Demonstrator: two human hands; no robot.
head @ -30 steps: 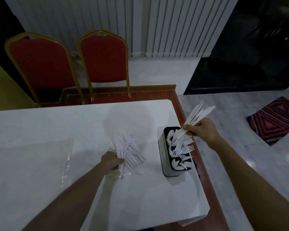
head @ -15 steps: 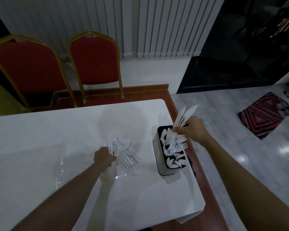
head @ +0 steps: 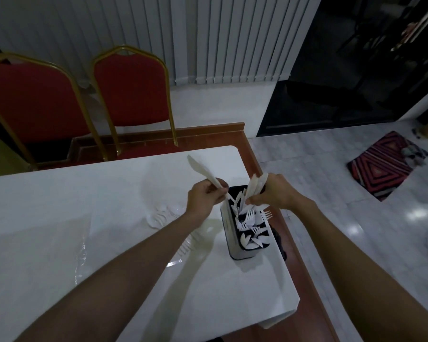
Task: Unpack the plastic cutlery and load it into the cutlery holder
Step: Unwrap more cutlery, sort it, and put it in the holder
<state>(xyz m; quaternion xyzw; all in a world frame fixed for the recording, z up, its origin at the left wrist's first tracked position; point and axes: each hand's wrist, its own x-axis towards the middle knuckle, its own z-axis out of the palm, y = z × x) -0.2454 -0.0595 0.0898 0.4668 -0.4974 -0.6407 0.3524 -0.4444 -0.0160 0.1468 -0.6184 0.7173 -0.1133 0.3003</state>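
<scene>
A grey and black cutlery holder [head: 229, 233] stands near the right edge of the white table [head: 59, 243], filled with white plastic forks, knives and spoons. My left hand [head: 203, 197] grips a white plastic knife [head: 203, 172], blade pointing up and away, its handle end at the holder's far compartment. My right hand [head: 273, 191] is closed on a bundle of white knives [head: 255, 185] standing in that same far compartment. A loose pile of plastic cutlery [head: 164, 215] lies on the table left of the holder, partly hidden by my left forearm.
Clear plastic wrapping [head: 80, 253] lies on the table at the left. Two red chairs [head: 131, 87] with gold frames stand behind the table. A brown ledge [head: 299, 262] runs beside the table's right edge. A striped rug [head: 386, 166] lies on the tiled floor.
My left hand has left the pile on the table and risen to the holder with one knife. My right hand has pushed its bundle of knives lower into the far compartment.
</scene>
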